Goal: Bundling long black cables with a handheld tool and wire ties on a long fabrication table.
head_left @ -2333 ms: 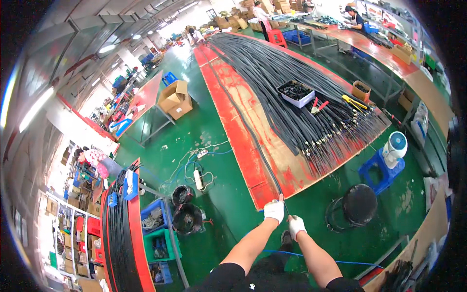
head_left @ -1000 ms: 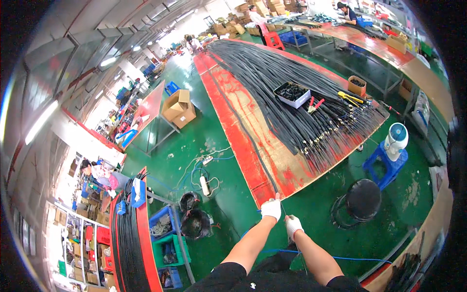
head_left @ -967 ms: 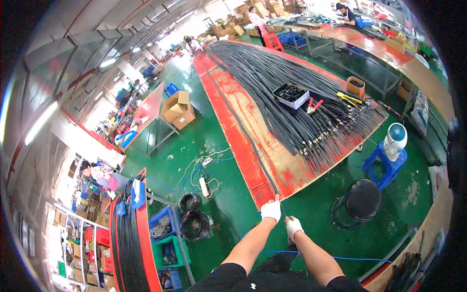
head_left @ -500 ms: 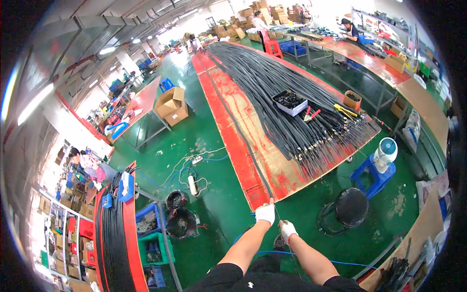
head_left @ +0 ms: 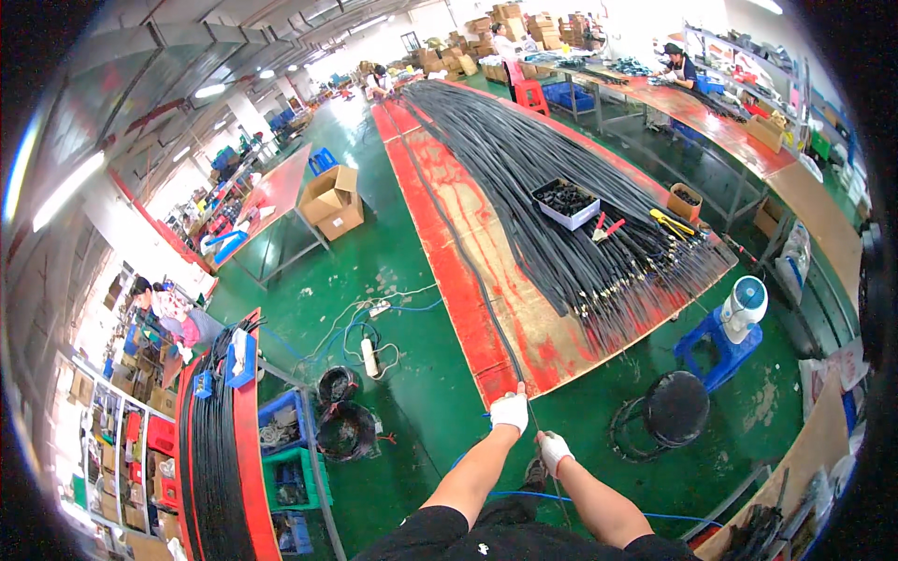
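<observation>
My left hand [head_left: 510,412], in a white glove, is closed around the end of a long black cable [head_left: 485,294] at the near edge of the red-topped table [head_left: 493,367]. That cable stretches away along the table's left side. Close by on the right and a little nearer to me, my gloved right hand [head_left: 554,450] is closed on a thin dark wire [head_left: 532,413] that runs up to the left hand and down past my legs. A wide bundle of black cables [head_left: 505,178] covers the table's right side, its thin ends fanned toward me.
On the bundle sit a bin of black parts [head_left: 566,204], red-handled pliers [head_left: 608,229] and a yellow-handled tool [head_left: 670,222]. To the right stand a black stool [head_left: 675,409] and a fan [head_left: 745,307] on a blue stool. A power strip [head_left: 369,357] lies on the green floor. Other people work farther off.
My right hand has shifted slightly down toward me along the wire. The left hand stays at the table's edge, and the view has tilted a little.
</observation>
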A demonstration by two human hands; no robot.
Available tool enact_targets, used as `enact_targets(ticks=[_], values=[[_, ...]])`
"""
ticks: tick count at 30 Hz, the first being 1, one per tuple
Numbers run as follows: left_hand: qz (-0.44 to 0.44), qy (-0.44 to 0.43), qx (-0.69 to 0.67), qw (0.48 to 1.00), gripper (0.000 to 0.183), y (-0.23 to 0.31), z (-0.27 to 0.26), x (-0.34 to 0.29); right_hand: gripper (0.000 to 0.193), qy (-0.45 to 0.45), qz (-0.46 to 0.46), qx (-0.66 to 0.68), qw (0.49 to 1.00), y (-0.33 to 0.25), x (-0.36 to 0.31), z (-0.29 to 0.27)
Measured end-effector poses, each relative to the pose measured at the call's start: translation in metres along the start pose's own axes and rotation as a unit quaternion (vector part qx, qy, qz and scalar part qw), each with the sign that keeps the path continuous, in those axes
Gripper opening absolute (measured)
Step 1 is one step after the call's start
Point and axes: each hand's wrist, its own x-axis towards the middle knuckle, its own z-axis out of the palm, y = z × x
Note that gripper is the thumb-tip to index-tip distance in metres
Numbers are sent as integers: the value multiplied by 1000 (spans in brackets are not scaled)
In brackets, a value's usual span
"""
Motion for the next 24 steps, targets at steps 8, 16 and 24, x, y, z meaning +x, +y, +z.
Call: enact_targets(ticks=[8, 16, 24], values=[[8, -16, -15, 1000, 49, 6, 2, 1, 29, -5, 62, 16, 998, 3, 4, -9], [5, -19, -11, 1000, 50, 3, 3, 2, 30, -12, 72, 29, 997, -5, -2, -8], [-9, 15, -23, 1000, 42, -4, 8, -2, 31, -16, 35, -16, 999, 3, 5, -3]])
